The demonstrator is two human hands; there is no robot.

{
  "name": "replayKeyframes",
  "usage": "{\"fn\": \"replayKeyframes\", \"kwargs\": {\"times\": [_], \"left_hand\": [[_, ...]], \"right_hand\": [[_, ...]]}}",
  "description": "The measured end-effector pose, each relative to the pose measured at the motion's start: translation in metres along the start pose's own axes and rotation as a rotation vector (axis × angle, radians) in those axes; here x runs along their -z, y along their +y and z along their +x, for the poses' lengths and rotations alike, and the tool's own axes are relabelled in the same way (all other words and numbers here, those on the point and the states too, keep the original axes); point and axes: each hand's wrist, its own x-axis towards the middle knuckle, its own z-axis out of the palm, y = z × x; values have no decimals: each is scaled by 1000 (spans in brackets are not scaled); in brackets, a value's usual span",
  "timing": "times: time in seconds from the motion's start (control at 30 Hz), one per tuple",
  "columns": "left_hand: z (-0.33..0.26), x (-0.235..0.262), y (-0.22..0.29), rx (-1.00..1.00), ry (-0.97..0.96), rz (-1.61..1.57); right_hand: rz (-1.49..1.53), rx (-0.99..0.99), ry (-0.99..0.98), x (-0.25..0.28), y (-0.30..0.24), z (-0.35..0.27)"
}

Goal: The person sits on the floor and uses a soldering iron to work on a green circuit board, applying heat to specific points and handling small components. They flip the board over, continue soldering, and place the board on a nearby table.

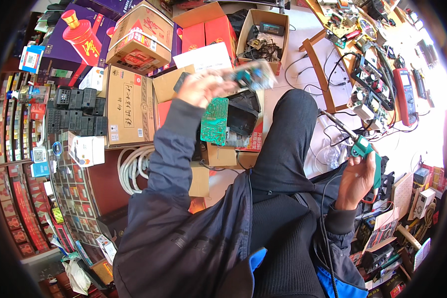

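My left hand is closed on the edge of a circuit board that carries several parts. Motion smears the board, and it is held up over an open carton. Below it, a bare green circuit board leans on top of the carton's contents, beside a black plastic housing. On the right, my right hand grips the green handle of a soldering gun. Its long metal barrel points up and left, toward my knee, and a dark cord runs down past my sleeve.
A wooden bench at the upper right bears boards, cables and a red multimeter. Cartons, black adapters and a coiled white hose stand left. A box of cables sits at the back. Shelves line the far left.
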Motion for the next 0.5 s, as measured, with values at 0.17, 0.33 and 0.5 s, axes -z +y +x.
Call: {"fn": "replayKeyframes", "kwargs": {"times": [0.17, 0.33, 0.5], "left_hand": [[51, 81, 7, -76, 385, -15], [109, 139, -58, -134, 691, -346], [122, 166, -128, -289, 670, 562]], "right_hand": [[-12, -4, -31, 0, 3, 2], [-25, -5, 13, -3, 8, 6], [-65, 4, 61, -6, 13, 12]]}}
